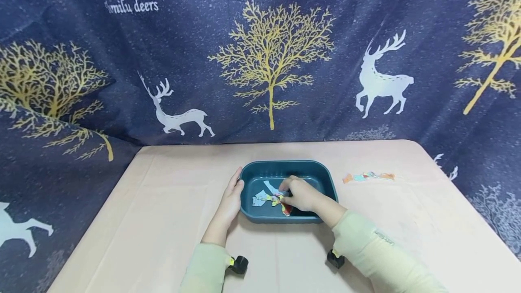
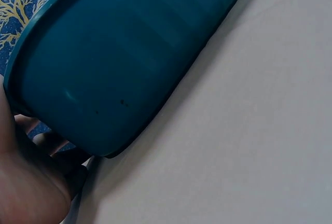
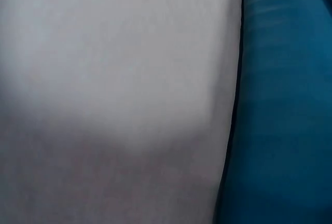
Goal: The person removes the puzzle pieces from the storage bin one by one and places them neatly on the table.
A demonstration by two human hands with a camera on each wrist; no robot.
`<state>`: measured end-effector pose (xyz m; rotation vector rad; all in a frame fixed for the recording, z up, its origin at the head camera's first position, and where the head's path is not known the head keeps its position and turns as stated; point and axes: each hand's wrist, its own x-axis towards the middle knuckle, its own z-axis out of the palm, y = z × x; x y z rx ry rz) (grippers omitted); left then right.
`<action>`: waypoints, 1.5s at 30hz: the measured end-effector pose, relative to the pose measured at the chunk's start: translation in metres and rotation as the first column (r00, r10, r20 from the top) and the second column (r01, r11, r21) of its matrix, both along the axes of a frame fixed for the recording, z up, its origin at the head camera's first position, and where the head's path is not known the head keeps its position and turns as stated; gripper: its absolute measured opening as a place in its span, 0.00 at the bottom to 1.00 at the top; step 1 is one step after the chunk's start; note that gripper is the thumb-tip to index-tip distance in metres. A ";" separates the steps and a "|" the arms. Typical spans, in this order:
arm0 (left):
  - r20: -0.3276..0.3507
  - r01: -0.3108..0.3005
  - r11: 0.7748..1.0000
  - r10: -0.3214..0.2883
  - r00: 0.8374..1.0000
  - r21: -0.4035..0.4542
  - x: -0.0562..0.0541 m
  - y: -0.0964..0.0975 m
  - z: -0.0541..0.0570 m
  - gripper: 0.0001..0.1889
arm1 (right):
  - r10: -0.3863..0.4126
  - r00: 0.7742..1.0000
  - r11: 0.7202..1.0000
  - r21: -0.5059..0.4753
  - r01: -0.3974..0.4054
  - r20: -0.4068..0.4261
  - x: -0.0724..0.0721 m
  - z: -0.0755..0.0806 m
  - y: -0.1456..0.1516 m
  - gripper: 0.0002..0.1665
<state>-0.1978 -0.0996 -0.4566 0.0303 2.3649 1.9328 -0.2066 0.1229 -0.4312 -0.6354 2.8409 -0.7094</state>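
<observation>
A dark teal rectangular tub (image 1: 285,164) stands on the table, with its outer wall (image 2: 104,68) in the left wrist view. My left hand (image 1: 231,197) holds its left end, thumb at the rim and fingers along the outside. Inside the tub, my right hand (image 1: 303,195) reaches over the near right rim. Its thumb and fingers pinch at colourful, torn-looking scraps (image 1: 276,200), partly hidden by the hand. A pale blue scrap (image 1: 259,199) lies on the tub's floor to the left. In the right wrist view only the tub's wall (image 3: 285,99) shows; that hand is out of sight.
To the right of the tub, a row of similar orange, blue and red scraps (image 1: 368,177) lies on the pale tablecloth (image 1: 171,202). Behind the table hangs a dark blue curtain (image 1: 183,58) printed with deer and golden trees.
</observation>
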 end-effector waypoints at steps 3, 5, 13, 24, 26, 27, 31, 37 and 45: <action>0.000 0.000 1.000 0.000 1.000 -0.005 0.000 0.000 0.000 0.26 | -0.020 1.000 1.000 -0.012 0.020 0.018 0.000 0.000 -0.001 0.18; 0.001 -0.001 1.000 0.001 1.000 -0.008 0.000 -0.001 -0.001 0.26 | -0.029 0.999 1.000 -0.003 0.029 0.021 0.001 0.001 -0.001 0.19; 0.022 -0.008 1.000 0.009 1.000 -0.020 -0.001 0.000 -0.001 0.26 | -0.022 1.000 0.999 -0.035 0.021 -0.009 0.004 0.005 0.001 0.10; 0.007 -0.003 1.000 0.003 1.000 -0.015 0.001 0.001 -0.004 0.26 | -0.024 0.999 0.978 -0.208 0.016 -0.034 0.002 0.011 0.015 0.21; 0.009 -0.004 1.000 0.004 1.000 -0.014 0.002 0.002 -0.003 0.26 | -0.024 0.999 0.972 -0.235 0.012 -0.048 0.004 0.013 0.019 0.20; 0.006 -0.005 1.000 0.005 1.000 -0.015 0.002 0.002 -0.003 0.26 | -0.023 0.998 0.968 -0.250 0.008 -0.055 0.004 0.014 0.020 0.19; 0.006 -0.005 1.000 0.005 1.000 -0.017 0.002 0.001 -0.002 0.26 | -0.046 0.998 0.950 -0.309 0.031 -0.040 0.005 0.017 0.027 0.17; 0.011 -0.004 1.000 0.004 1.000 -0.021 0.002 0.001 -0.002 0.26 | -0.102 0.995 0.916 -0.388 0.100 0.015 0.008 0.023 0.038 0.14; 0.011 -0.009 1.000 0.010 1.000 -0.013 0.002 0.002 -0.001 0.26 | -0.177 0.982 0.846 -0.499 0.186 0.065 0.012 0.026 0.052 0.10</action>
